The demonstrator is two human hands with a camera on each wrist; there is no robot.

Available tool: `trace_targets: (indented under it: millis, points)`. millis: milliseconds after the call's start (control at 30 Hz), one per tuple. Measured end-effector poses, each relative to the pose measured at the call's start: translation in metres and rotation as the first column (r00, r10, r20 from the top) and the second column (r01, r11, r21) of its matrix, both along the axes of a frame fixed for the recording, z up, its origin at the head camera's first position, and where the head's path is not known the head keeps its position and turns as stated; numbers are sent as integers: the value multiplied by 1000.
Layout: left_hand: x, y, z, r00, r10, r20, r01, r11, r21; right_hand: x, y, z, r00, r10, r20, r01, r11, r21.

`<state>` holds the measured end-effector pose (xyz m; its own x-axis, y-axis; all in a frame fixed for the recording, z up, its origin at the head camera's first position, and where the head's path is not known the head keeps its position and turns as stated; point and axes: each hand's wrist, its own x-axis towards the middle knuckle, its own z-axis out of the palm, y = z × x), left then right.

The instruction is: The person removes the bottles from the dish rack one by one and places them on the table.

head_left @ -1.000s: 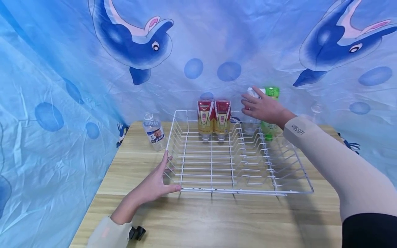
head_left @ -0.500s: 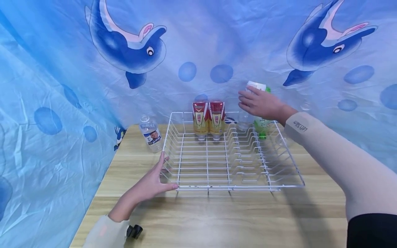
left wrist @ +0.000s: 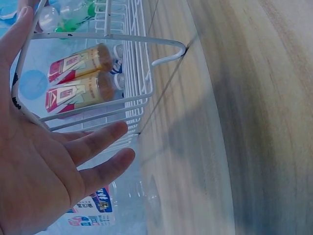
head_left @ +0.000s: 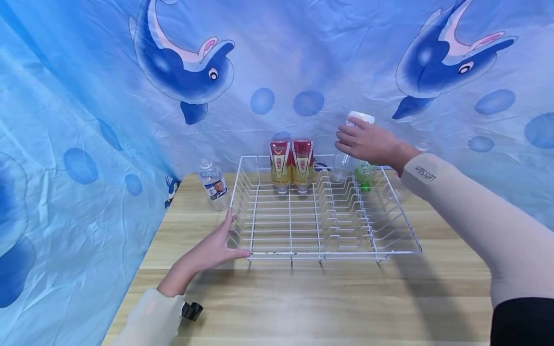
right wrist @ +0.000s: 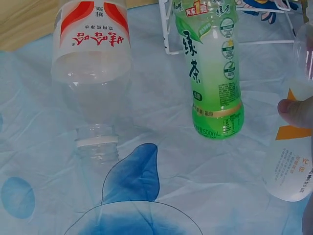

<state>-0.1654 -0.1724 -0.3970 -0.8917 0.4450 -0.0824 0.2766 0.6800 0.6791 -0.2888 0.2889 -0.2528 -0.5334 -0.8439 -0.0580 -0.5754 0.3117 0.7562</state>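
Observation:
My left hand [head_left: 207,252] spans the near left corner of a white wire dish rack [head_left: 303,253]. Its thumb lies along the front rail, and in the left wrist view the lower fingers stretch out straight beside the wires. At the back right, my right hand [head_left: 374,144] holds an upside-down clear bottle [head_left: 343,167] with a white bottom. A thumb rests on its white-and-orange label [right wrist: 288,147] in the right wrist view. Beside it stands an inverted green tea bottle [head_left: 364,174], partly behind the hand. Two inverted red-and-yellow-labelled bottles [head_left: 281,161] stand in the rack's back row.
Left of the rack, a clear bottle [head_left: 216,187] with a blue label stands on the wooden table [head_left: 294,307]. A clear bottle with a red-and-white label [right wrist: 93,54] is right of the green tea bottle. A blue dolphin-print sheet [head_left: 285,57] hangs behind.
The view has shifted slightly. My right hand stays around the clear bottle at the back right, with more of its white bottom and clear lower part showing. My left hand remains at the rack corner.

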Motion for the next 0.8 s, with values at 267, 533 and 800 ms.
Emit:
trace_targets:
  millis: [267, 533, 800]
  points:
    - [1, -1, 6, 1000, -27, -12, 27, 998, -63, 8, 1, 4, 999, -16, 46, 17, 999, -41]
    - [1, 5, 18, 977, -42, -211, 1, 982, -191, 17, -1, 0, 993, -30, 115, 44, 993, -114]
    - [-9, 26, 44, 945, -92, -315, 14, 970, -241, 25, -5, -7, 965, -90, 245, 141, 970, -197]
